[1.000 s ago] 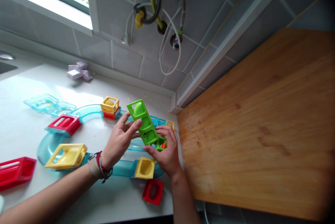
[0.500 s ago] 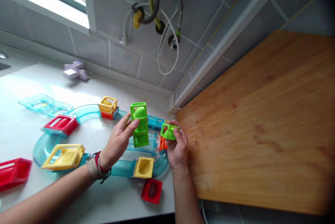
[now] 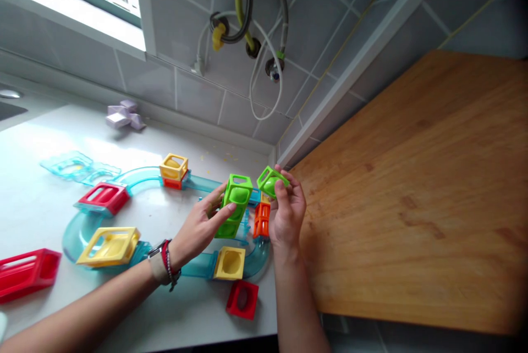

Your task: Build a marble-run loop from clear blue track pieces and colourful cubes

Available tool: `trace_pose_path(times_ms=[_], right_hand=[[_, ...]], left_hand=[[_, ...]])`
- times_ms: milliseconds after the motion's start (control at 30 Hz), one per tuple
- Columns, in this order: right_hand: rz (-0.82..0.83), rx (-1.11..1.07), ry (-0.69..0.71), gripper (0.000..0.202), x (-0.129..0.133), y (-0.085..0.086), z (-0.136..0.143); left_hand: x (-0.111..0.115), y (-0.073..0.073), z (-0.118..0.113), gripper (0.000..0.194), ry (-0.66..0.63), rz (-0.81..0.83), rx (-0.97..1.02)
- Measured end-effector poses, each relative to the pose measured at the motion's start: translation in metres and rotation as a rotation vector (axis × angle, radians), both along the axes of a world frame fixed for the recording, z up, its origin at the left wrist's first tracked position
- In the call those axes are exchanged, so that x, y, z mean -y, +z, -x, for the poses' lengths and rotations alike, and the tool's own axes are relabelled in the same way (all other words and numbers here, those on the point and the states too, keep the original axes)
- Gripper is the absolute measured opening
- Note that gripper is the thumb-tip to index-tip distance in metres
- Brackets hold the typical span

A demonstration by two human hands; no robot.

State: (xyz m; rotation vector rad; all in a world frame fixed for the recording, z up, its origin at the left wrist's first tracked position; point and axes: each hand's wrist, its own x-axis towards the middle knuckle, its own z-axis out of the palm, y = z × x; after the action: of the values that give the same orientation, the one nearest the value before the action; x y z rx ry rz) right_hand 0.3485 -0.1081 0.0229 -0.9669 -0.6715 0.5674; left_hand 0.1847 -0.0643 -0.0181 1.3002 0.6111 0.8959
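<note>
My left hand (image 3: 206, 221) grips a tall green hollow block (image 3: 236, 207) made of stacked cube sections, thumb on its front and fingers behind. A single green cube block (image 3: 271, 181) is pinched between thumb and fingers of my right hand (image 3: 289, 204), up and to the right of the tall one; the two blocks are apart. Below them lies a looped track of clear blue plastic (image 3: 198, 265) with blocks set on it: orange (image 3: 261, 220), yellow square (image 3: 230, 263), long yellow (image 3: 109, 246), red (image 3: 103, 199), and yellow on orange (image 3: 174, 169).
A loose red cube (image 3: 242, 299) lies near the counter's front edge, a long red block (image 3: 28, 275) at far left. Purple blocks (image 3: 124, 115) stand by the tiled wall. A wooden board (image 3: 412, 193) fills the right side. Hoses and a cable (image 3: 266, 78) hang at the back.
My left hand has moved right with the tall green block, which now tilts. My right hand has lifted slightly and turned the green cube. The view has shifted a little.
</note>
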Motion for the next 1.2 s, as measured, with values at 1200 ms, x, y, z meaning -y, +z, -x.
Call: trace_pose_path(times_ms=[1200], right_hand=[[0.278, 0.307, 0.364, 0.045, -0.018, -0.013, 0.013]], left_hand=[[-0.006, -0.001, -0.001, 0.073, 0.112, -0.065, 0.066]])
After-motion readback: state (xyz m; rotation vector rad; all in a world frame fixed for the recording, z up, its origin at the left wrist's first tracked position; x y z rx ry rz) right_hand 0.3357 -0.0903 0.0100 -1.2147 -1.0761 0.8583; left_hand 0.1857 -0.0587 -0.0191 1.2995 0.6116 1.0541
